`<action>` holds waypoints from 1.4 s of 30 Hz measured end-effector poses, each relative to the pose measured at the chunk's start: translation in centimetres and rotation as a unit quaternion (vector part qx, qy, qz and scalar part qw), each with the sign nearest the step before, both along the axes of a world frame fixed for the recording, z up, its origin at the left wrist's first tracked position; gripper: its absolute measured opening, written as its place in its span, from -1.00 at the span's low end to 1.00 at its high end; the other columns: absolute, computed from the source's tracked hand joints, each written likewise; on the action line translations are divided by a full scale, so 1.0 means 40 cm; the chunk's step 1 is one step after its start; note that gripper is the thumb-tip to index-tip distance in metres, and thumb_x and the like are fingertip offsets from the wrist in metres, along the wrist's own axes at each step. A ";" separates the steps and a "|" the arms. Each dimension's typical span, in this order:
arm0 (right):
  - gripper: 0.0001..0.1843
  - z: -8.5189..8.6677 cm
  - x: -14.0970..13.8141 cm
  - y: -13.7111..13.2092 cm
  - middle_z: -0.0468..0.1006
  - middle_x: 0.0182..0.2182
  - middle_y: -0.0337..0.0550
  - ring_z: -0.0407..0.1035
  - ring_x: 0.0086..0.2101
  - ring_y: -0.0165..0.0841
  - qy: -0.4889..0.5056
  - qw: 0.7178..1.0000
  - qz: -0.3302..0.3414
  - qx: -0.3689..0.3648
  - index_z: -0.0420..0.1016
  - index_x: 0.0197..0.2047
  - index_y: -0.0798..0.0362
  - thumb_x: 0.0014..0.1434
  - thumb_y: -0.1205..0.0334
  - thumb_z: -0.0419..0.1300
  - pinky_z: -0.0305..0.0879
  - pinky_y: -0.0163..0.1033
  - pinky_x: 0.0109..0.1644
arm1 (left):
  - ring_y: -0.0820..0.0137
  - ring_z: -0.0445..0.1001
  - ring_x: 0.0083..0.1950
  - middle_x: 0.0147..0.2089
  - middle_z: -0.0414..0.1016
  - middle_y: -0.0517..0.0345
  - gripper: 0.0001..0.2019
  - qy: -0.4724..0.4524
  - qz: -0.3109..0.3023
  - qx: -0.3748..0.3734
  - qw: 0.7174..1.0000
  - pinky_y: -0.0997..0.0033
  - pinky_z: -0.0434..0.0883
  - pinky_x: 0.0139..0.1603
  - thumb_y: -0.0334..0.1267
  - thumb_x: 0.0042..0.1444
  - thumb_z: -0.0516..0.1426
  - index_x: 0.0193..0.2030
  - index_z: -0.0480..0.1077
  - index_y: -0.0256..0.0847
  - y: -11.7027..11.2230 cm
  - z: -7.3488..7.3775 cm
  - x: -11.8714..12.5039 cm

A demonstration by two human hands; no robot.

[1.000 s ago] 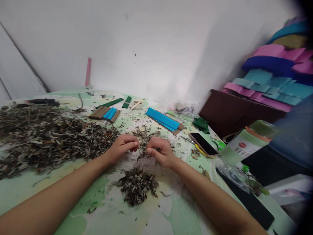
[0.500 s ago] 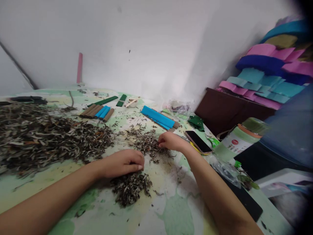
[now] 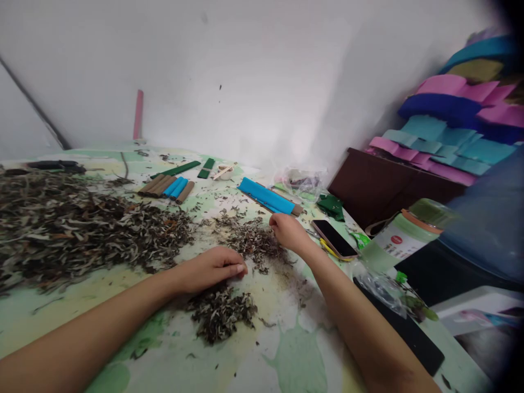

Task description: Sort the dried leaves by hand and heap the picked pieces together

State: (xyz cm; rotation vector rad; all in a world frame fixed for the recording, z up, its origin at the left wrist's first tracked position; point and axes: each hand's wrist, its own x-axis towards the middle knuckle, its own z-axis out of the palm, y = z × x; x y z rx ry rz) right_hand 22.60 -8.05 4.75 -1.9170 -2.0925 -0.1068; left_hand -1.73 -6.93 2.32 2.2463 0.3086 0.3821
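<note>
My left hand [image 3: 213, 268], loosely curled, covers part of the small leaf pile [image 3: 225, 316] at lower centre; my right hand [image 3: 288, 232] bends its fingers by the scattered leaves [image 3: 254, 240] mid-frame. I can't tell whether either grips anything. A big leaf heap [image 3: 102, 234] crowds the left, 2 blue rolls [image 3: 179, 188] lie left of centre, and right of centre the phone [image 3: 334, 239] sits against the yellow-handled scissors [image 3: 328, 248].

Room right of small leaf clump [image 3: 225, 315]; big leaf mound [image 3: 90, 234] blocks left.
</note>
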 end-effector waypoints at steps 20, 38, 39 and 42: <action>-0.84 -0.019 -0.004 0.022 0.48 -0.44 -0.15 0.33 -0.37 -0.38 0.113 0.988 0.100 0.037 0.49 -0.44 0.13 0.14 0.35 0.13 0.18 -0.31 -0.29 | 0.26 0.42 0.03 0.01 0.50 0.02 -0.67 -0.015 0.161 0.138 0.977 0.28 0.31 0.08 -0.15 0.23 -0.07 -0.09 0.46 -0.21 0.056 -0.040 -0.008; -0.49 -0.123 0.070 0.055 0.41 0.07 -0.04 0.25 0.01 -0.23 0.018 0.989 0.149 0.018 0.44 0.04 0.06 0.09 0.57 -0.05 0.15 -0.09 0.09 | 0.29 0.44 -0.12 -0.16 0.53 0.04 -0.68 0.001 0.182 0.159 0.970 0.34 0.33 -0.06 -0.19 0.24 -0.09 -0.16 0.46 -0.23 0.045 -0.022 -0.007; -0.52 -0.122 0.068 0.055 0.47 0.01 -0.03 0.28 -0.03 -0.24 0.023 0.987 0.156 0.020 0.47 0.00 0.07 0.09 0.56 -0.04 0.17 -0.11 0.07 | 0.29 0.44 -0.12 -0.15 0.53 0.05 -0.68 0.003 0.182 0.159 0.970 0.34 0.33 -0.06 -0.18 0.24 -0.09 -0.16 0.46 -0.23 0.044 -0.022 -0.008; -0.62 -0.113 0.058 0.055 0.55 -0.17 -0.04 0.34 -0.12 -0.25 0.047 0.985 0.160 0.037 0.54 -0.16 0.09 0.06 0.55 0.02 0.19 -0.12 0.02 | 0.30 0.45 -0.11 -0.15 0.54 0.05 -0.68 0.005 0.184 0.159 0.970 0.36 0.33 -0.06 -0.18 0.24 -0.08 -0.15 0.46 -0.21 0.043 -0.021 -0.009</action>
